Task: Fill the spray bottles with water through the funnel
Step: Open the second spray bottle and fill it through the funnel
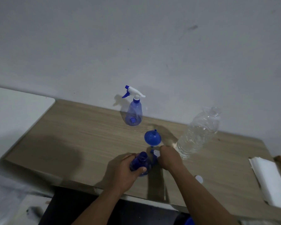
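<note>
A pale wooden table (pixel 81 137) set against a scuffed white wall (pixel 136 46), seen from above. The fingers and thumb of the person's left hand (pixel 126 169) curl round the body of a dark blue spray bottle (pixel 140 163), gripping it upright near the table's front edge, its neck open and uncapped. Just to the right, the fingers of the right hand (pixel 169 157) are curled in on a white-and-blue spray head (pixel 154 153), which pokes out beside the open bottle's neck; how the fingers lie on it is mostly hidden behind the back of the hand.

Just beyond the right hand, a blue funnel (pixel 151 138) lies on the table, apart from either bottle. To its right stands a clear plastic water bottle (pixel 198 132). A white cap (pixel 199 179) rests on the wood beside the right forearm.

Farther back, close to the wall, a second spray bottle (pixel 134 111), pale blue and see-through, stands with its trigger head fitted. A stack of white paper (pixel 269 179) sits at the table's right end, and a white surface (pixel 15 111) adjoins the left end.
</note>
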